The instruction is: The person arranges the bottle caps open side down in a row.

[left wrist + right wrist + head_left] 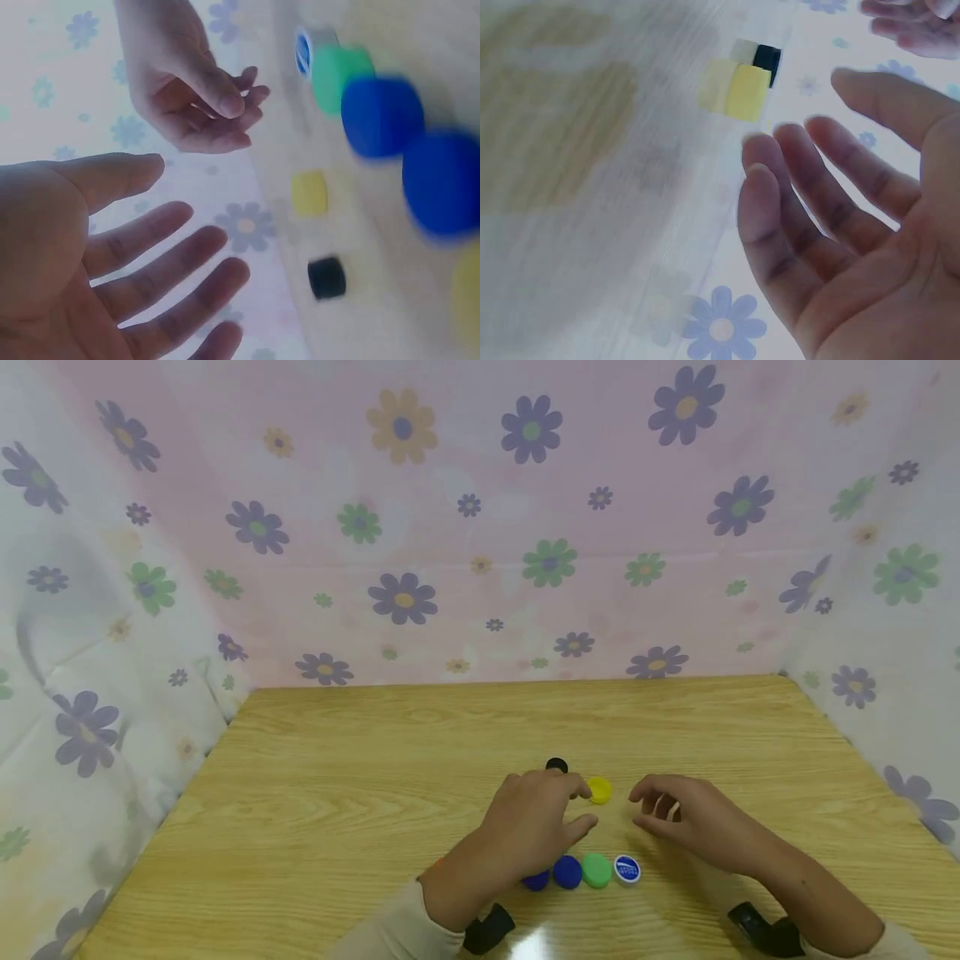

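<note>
My left hand (532,822) hovers above the wooden table, its fingers spread loosely and holding nothing. Close to its fingertips are a yellow cap (599,791) and a black cap (557,764), which it partly covers in the head view. To the right, my right hand (693,822) is raised with relaxed, slightly bent fingers and an empty palm. Nearer to me runs a row of round caps: a blue one (536,881) partly behind the left hand, another blue one (567,872), a light green one (597,870) and a white one with a blue printed top (627,869).
A blurred yellow thing (469,292) shows at the left wrist view's edge. An orange sliver (439,863) peeks out beside the left wrist. Flowered cloth (450,543) stands behind the wooden table (337,760) and along both sides. Dark bands (489,930) sit near the wrists.
</note>
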{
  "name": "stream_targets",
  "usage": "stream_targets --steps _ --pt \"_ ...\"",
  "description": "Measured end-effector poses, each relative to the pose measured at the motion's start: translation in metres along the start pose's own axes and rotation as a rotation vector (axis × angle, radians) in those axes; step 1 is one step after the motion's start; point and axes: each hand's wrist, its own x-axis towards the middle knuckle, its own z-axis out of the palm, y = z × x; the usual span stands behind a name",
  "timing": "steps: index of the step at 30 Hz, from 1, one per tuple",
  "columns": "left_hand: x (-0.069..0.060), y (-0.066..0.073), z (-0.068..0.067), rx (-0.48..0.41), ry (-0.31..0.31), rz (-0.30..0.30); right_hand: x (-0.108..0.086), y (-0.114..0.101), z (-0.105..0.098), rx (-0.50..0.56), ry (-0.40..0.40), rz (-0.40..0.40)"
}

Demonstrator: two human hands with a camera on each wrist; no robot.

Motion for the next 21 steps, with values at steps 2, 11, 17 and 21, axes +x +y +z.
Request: stream_targets --steps 2,11,17,21 --pt "0.004 -0.005 -0.007 0.015 -0.022 0.020 0.008 -0.001 -0.002 -0.027 0.011 0.007" --pt "0.039 -0.018 -0.010 0.084 -0.179 -0.016 0.035 0.001 0.003 -0.030 -0.058 0.068" --pt "0.058 -0.019 0.004 0.069 -0.268 -0.077 0.043 0.003 0.006 -0.001 -0.087 0.061" --pt "0.066 -0.019 0.012 0.056 -0.287 -0.092 0.047 0.003 0.008 -0.013 -0.084 0.053"
